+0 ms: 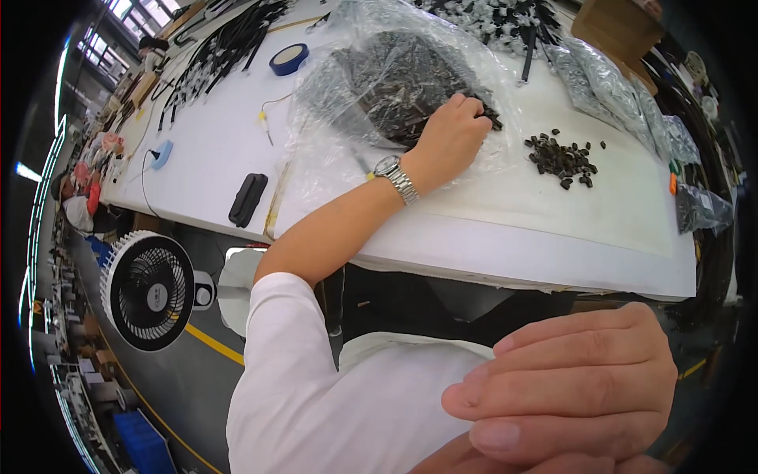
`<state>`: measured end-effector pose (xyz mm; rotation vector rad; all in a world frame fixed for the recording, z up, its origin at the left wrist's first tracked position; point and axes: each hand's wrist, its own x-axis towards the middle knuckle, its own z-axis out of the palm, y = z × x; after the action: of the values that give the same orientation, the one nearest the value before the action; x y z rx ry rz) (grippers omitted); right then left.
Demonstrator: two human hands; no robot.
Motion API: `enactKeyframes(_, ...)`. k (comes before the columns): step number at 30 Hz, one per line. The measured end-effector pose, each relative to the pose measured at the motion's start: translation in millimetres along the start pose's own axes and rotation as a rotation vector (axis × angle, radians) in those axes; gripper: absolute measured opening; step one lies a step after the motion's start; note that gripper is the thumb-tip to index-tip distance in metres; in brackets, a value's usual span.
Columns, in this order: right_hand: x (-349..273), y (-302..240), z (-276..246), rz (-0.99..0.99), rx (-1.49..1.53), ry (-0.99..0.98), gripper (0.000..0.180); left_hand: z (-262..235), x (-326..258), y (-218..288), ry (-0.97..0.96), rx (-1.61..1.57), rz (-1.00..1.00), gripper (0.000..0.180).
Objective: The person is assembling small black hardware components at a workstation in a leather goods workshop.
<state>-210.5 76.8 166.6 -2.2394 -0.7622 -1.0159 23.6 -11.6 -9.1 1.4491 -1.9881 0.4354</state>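
Observation:
My left hand (452, 136), wearing a metal-banded watch (397, 178), rests at the right side of a clear plastic bag (332, 87). Its fingers are curled in at the edge of a heap of small dark pieces (395, 75) inside the bag; what they grip is hidden. Looming large at the lower right, well off the table, my right hand (568, 387) has its fingers bent and pressed together. Its palm is out of sight, so any held thing cannot be made out. A small loose pile of short dark pieces (562, 160) lies right of the bag.
Bundles of black cables (229, 51) lie at the far left, near a blue tape roll (289, 59). A black case (249, 199) sits by the table's front edge. Silvery bags (604, 95) and a cardboard box (616, 31) occupy the right. A fan (150, 291) stands left of me.

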Motion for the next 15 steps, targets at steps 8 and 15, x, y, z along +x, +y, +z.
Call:
enactKeyframes(8,15.2,-18.3,19.4,0.088,0.049,0.033,0.02,-4.1,5.6,14.1,0.088,-0.232,-0.001,0.008)
enactKeyframes(15,-63.9,132.0,-20.0,0.525,-0.389,0.19,0.036,-14.2,3.4,7.5,0.146,-0.586,-0.241,0.013)
